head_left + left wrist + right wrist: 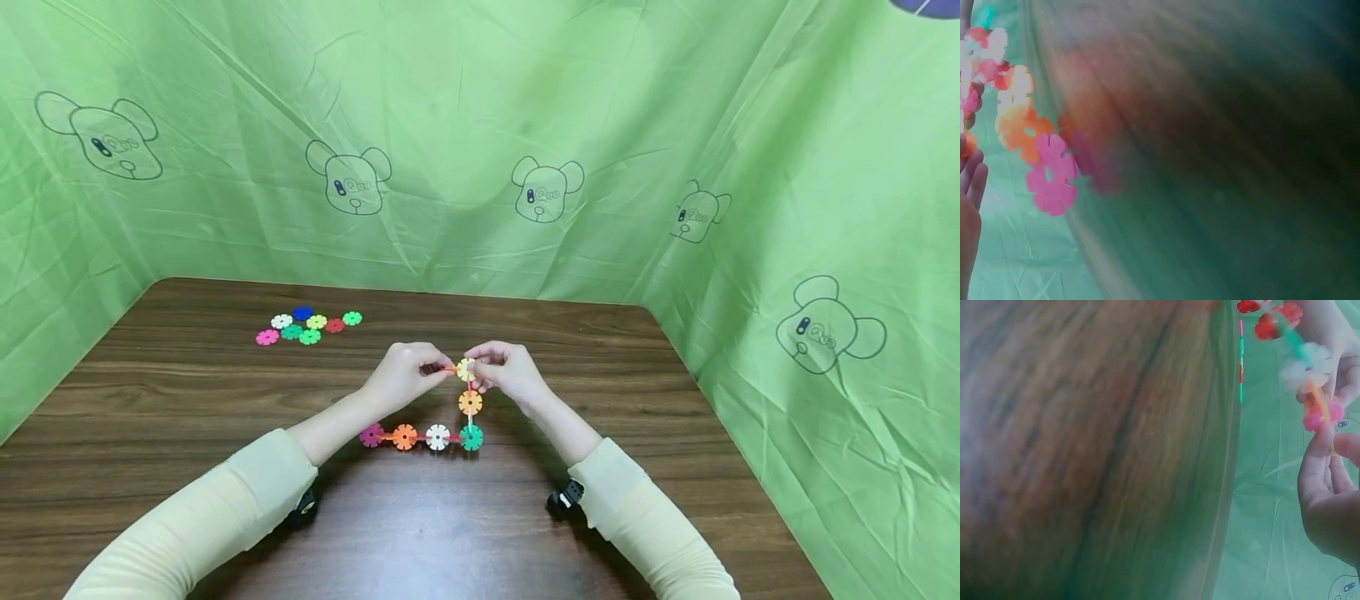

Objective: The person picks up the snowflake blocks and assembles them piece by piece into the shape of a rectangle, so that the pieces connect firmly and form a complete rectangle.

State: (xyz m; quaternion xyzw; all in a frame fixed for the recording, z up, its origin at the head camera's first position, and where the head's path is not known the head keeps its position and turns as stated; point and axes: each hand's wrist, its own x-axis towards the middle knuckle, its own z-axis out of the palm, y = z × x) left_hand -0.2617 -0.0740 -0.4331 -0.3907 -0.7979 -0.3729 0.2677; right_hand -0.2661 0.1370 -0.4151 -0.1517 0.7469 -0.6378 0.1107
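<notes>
Between the two hands is a chain of notched plastic snowflake discs joined in an L. My right hand (512, 372) pinches the pale yellow disc (466, 369) at the chain's upper end. From the left, my left hand (405, 377) pinches an orange disc (450, 368), seen edge-on right against the yellow one. Below hang a light orange disc (470, 402) and a green corner disc (471, 437). The lower row runs left through a white disc (437, 437) and an orange disc to a magenta disc (1052, 175) at its end. Other discs sit crosswise between these.
Loose snowflake discs, several colours, lie at the back left of the brown wooden table (600, 358), among them a blue disc (302, 313) and a pink disc (267, 337). A green cloth (450, 100) with bear-face prints hangs behind and beside the table.
</notes>
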